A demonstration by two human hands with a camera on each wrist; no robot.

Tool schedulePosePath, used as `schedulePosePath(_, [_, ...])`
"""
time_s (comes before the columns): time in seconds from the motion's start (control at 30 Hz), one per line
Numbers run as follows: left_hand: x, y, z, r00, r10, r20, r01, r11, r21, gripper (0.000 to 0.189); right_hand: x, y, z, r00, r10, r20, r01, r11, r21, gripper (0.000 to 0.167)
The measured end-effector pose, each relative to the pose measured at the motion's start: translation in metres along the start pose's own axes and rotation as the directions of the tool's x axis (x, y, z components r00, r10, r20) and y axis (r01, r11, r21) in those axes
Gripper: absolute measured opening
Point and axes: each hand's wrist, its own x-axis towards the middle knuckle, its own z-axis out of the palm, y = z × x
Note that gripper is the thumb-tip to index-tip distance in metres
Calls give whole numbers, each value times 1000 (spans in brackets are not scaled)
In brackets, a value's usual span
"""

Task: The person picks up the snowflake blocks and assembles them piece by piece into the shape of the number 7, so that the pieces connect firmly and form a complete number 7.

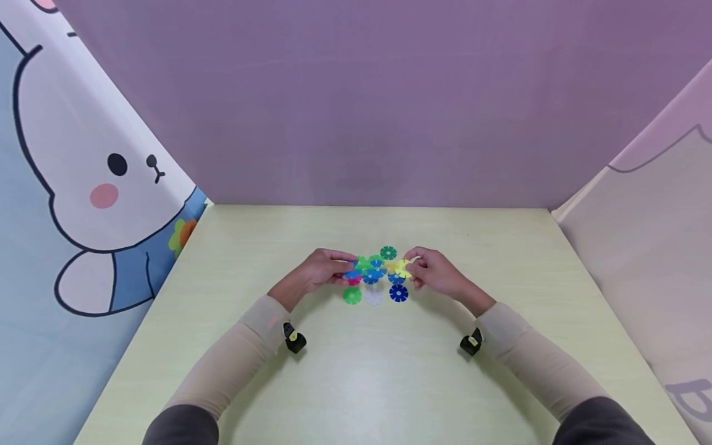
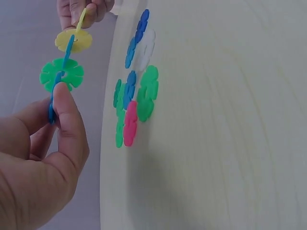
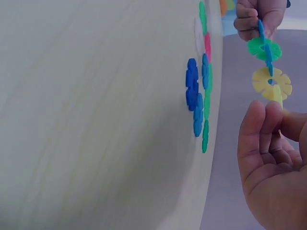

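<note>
Both hands hold a chain of slotted plastic snowflake discs up over the table. My left hand point(image 1: 321, 270) pinches the blue disc point(image 2: 52, 109) at one end between thumb and fingers. From there the chain runs through a green disc point(image 2: 73, 75), another blue disc point(image 3: 268, 61) and a yellow disc point(image 3: 260, 82), each set crosswise into its neighbour. At the other end, my right hand point(image 1: 437, 272) pinches a lighter yellow disc point(image 3: 277, 93), whose lower edge is hidden by the fingertips.
Below the chain lie loose discs: dark green point(image 1: 388, 252), bright green point(image 1: 352, 295), white point(image 1: 373, 296), dark blue point(image 1: 398, 293), pink point(image 2: 130, 123) and several others. The pale wooden table point(image 1: 361, 371) ends at a purple panel point(image 1: 378, 105) behind.
</note>
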Motion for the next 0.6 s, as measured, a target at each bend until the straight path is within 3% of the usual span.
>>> schedulePosePath(0.6, [0,2,3,1000,-1,-29,2,1000,19,30,0,-4,4,1000,5,-19,-5,1000,-14,22])
